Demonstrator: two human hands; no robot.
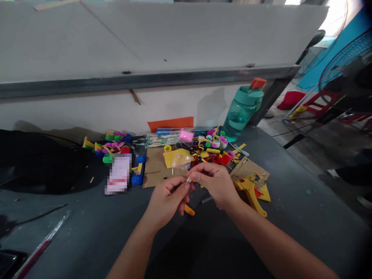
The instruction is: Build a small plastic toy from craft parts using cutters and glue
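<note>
My left hand (168,201) and my right hand (216,184) meet above the table, both closed in a pinch. Between their fingertips are small cream-white stick pieces (188,179); their exact kind is too small to make out. Under the left fingers an orange object (189,210) lies on the table, partly hidden. Beside my right wrist rests a yellow glue gun (251,193). Just beyond the hands are a brown cardboard sheet (154,166) and a yellow sheet (173,158) with clear plastic on it.
Colourful caps and small parts (216,149) are heaped behind the hands. More small toy-like pieces (114,145) lie at left, near a black bag (35,162). A teal water bottle (242,112) stands against the wall. A fan (348,73) is at right.
</note>
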